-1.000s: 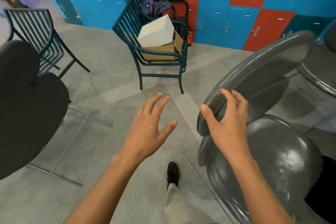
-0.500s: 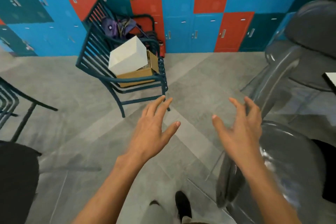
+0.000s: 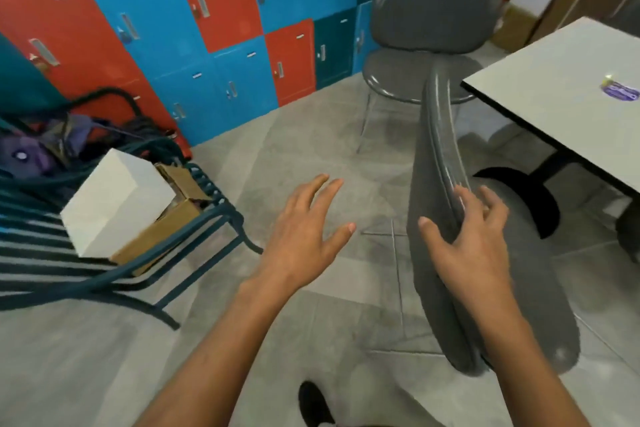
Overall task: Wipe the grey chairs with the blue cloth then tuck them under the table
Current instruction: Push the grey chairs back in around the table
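Lockers in blue and red fill the wall ahead of you, above a grey tiled floor. Your right hand now clamps the backrest edge of the nearest grey chair, thumb on one face and fingers curled over the other; half a second ago it was only hovering beside it with fingers spread. Your left hand stays empty, fingers apart, above the floor. The view has swung right, so the counter now shows just beyond the chair, with a second grey chair near its far corner. No blue cloth is visible, so you appear to be on the tucking step: the grip is made and the counter is close
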Action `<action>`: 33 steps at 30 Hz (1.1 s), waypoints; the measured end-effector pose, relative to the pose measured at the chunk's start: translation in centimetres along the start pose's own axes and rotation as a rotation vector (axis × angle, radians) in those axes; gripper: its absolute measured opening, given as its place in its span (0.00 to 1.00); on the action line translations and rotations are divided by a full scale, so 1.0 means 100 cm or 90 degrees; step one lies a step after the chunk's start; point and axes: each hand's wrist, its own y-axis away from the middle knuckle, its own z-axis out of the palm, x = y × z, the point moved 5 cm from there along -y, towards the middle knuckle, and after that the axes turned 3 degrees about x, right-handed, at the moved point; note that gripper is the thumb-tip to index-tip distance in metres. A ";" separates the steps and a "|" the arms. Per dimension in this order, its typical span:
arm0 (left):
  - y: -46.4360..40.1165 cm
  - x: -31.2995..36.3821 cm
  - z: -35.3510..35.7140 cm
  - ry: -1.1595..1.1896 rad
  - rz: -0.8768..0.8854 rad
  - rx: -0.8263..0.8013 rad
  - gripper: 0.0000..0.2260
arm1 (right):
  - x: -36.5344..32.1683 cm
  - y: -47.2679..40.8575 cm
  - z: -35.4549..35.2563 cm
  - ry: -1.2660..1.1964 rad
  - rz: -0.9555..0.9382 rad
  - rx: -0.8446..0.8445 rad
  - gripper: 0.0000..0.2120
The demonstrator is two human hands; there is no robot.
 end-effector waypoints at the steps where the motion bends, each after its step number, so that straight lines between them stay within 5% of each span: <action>1: -0.011 0.003 0.004 0.005 0.029 -0.018 0.32 | -0.001 0.002 0.000 -0.006 0.018 0.015 0.34; 14: -0.158 0.047 0.048 0.032 0.270 -0.155 0.34 | -0.018 -0.026 0.037 0.249 0.152 0.211 0.31; 23: -0.250 0.074 0.064 -0.037 0.419 -0.232 0.38 | -0.031 -0.075 0.048 0.227 0.245 0.228 0.32; 33: -0.329 0.122 0.100 -0.216 0.648 -0.381 0.55 | -0.029 -0.072 0.048 0.236 0.379 0.349 0.26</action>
